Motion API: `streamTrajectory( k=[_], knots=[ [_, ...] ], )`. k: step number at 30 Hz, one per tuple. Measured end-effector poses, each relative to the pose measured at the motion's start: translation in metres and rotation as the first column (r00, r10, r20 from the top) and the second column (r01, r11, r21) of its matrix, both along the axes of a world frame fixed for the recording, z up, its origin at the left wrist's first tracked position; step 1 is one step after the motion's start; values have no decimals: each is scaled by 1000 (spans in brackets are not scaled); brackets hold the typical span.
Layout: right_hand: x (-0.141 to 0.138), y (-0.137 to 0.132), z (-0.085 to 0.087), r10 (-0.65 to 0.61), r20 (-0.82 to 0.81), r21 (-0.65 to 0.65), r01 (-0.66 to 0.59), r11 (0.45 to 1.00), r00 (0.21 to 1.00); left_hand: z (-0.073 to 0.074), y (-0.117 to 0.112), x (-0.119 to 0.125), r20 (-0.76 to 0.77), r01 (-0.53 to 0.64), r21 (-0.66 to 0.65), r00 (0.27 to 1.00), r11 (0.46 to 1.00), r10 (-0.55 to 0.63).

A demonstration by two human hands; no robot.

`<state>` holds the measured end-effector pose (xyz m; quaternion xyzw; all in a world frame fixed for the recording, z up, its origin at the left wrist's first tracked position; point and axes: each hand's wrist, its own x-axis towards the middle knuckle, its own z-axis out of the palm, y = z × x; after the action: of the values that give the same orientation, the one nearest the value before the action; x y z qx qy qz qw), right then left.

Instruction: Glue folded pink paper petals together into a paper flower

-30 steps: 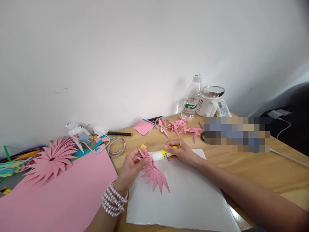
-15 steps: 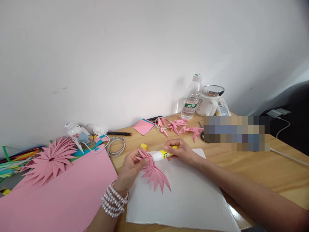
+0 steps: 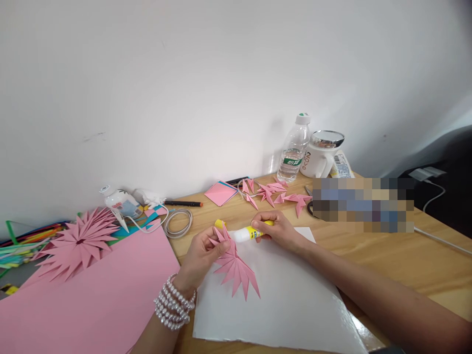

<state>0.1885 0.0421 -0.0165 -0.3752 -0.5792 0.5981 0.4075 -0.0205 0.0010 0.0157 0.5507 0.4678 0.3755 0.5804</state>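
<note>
Between its thumb and fingers my left hand (image 3: pixel 204 250) pinches a fan of folded pink paper points (image 3: pixel 239 273). The fan spreads down and to the right over a white board (image 3: pixel 287 305). My right hand (image 3: pixel 275 228) is closed around a yellow-and-white glue stick (image 3: pixel 249 233), whose white end points left at the upper edge of the fan. Whether the tip touches the paper I cannot tell. Just behind my left fingers lies a yellow cap (image 3: pixel 220 224), partly hidden.
Pink paper (image 3: pixel 110 295) and a pink paper rosette (image 3: pixel 79 241) are at the left. A coiled cable (image 3: pixel 179 223) and loose folded pink pieces (image 3: pixel 267 191) lie behind my hands. A water bottle (image 3: pixel 293 152) and a white mug (image 3: pixel 319 157) stand by the wall.
The pink paper fan has tilted slightly, its lower points shifting down and left. The glue stick has drawn back a little to the right. Both hands keep their grip.
</note>
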Motion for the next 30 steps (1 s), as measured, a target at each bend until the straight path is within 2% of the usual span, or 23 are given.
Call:
streamTrajectory(
  k=[4,12,16,18,20,22,24,25,27,30],
  knots=[
    [0,0,1,15,3,28,-15,999,1000,-2,-1,1,22,52,-13,998,999,-52],
    [3,1,1,23,53,-4,-23,1000,998,-1,-1,5,54,18,-8,998,1000,-18],
    [5,1,3,66,90,33,-69,997,994,-4,1,0,71,-39,11,997,999,38],
    [5,3,3,31,88,60,-36,998,996,-4,2,-1,70,-102,28,992,994,100],
    [5,6,1,-74,63,99,67,993,995,-3,2,-1,53,-146,48,988,988,143],
    [5,9,-3,-212,63,174,198,965,975,-1,1,1,31,-155,63,988,986,153],
    [4,11,-7,-334,140,306,280,910,932,1,1,3,15,-151,67,989,986,150],
    [3,11,-9,-377,204,386,279,879,904,2,0,4,6,-151,68,989,986,151],
    [2,10,-14,-422,344,526,200,827,839,3,0,6,-15,-149,76,989,986,150],
    [2,8,-19,-444,489,616,63,785,751,3,-1,6,-32,-148,97,988,984,152]
  ],
)
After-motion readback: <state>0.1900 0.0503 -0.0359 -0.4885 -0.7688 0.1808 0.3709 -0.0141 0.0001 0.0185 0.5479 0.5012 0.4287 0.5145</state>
